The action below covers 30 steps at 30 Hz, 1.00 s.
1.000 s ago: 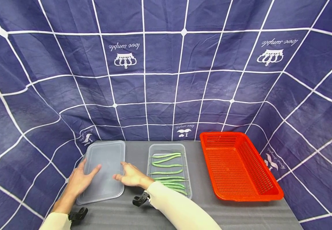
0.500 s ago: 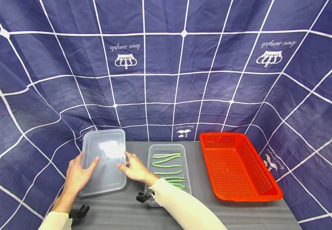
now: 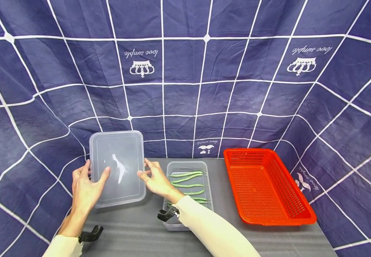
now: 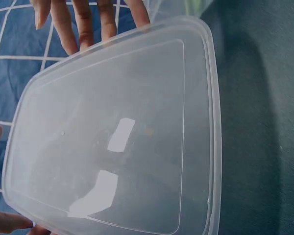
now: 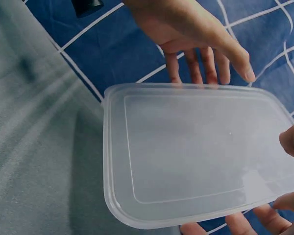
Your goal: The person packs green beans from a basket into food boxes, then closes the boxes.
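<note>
A clear plastic lid (image 3: 119, 185), rectangular and rimmed, is tilted up off the table between my two hands. My left hand (image 3: 87, 189) grips its left edge, thumb over the face and fingers behind. On the opposite side my right hand (image 3: 158, 182) pinches the edge between thumb and fingers. Both wrist views show fingers passing behind the lid (image 5: 196, 142). Just right of it stands a clear plastic container (image 3: 185, 162) with several green beans (image 3: 187, 185) laid in rows; my right forearm hides its near right part.
A red perforated plastic basket (image 3: 254, 189) stands at the right on the grey tabletop (image 3: 134, 235). Blue cloth (image 3: 185, 100) with white grid lines hangs behind and on both sides.
The lid lay low over the table a second ago; my hands have raised it and tipped its face toward me. My right hand has closed on its edge. Container and basket stay put.
</note>
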{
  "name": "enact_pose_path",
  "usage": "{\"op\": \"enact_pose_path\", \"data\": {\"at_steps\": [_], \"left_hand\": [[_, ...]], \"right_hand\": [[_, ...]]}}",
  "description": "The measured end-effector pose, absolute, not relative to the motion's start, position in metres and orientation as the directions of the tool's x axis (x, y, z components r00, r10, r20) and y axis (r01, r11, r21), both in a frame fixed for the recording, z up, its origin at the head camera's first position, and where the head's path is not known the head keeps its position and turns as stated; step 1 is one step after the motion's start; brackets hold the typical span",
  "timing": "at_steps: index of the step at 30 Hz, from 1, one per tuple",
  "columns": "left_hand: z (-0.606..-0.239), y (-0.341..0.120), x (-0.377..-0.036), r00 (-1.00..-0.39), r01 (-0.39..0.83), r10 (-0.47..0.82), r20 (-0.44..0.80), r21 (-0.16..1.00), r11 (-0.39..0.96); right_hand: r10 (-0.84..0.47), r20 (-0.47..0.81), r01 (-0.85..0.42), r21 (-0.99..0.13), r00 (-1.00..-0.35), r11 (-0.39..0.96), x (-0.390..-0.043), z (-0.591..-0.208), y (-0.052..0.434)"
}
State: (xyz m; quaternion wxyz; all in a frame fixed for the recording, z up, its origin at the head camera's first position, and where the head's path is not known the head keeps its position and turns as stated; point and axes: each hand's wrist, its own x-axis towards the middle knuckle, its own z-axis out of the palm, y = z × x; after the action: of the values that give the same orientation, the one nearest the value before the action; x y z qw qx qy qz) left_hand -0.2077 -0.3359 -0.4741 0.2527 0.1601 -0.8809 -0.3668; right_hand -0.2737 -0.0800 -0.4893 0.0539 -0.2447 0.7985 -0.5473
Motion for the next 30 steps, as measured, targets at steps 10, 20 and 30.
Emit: {"op": "enact_pose_path", "data": {"at_steps": [10, 20, 30], "left_hand": [[-0.456, -0.318, -0.203, -0.775, -0.022, -0.487, 0.402, 0.754, 0.656], [-0.446, -0.303, -0.200, -0.790, 0.078, -0.459, 0.407, 0.809, 0.583], [-0.442, -0.291, -0.194, -0.794, 0.185, -0.397, 0.460, 0.805, 0.564]], "right_hand": [[-0.400, 0.239, -0.339, -0.920, -0.885, 0.199, -0.274, -0.474, -0.069], [-0.374, 0.271, -0.332, -0.937, -0.887, 0.108, -0.277, -0.465, -0.052], [-0.335, 0.310, -0.345, -0.937, -0.890, 0.050, -0.271, -0.454, -0.036]]}}
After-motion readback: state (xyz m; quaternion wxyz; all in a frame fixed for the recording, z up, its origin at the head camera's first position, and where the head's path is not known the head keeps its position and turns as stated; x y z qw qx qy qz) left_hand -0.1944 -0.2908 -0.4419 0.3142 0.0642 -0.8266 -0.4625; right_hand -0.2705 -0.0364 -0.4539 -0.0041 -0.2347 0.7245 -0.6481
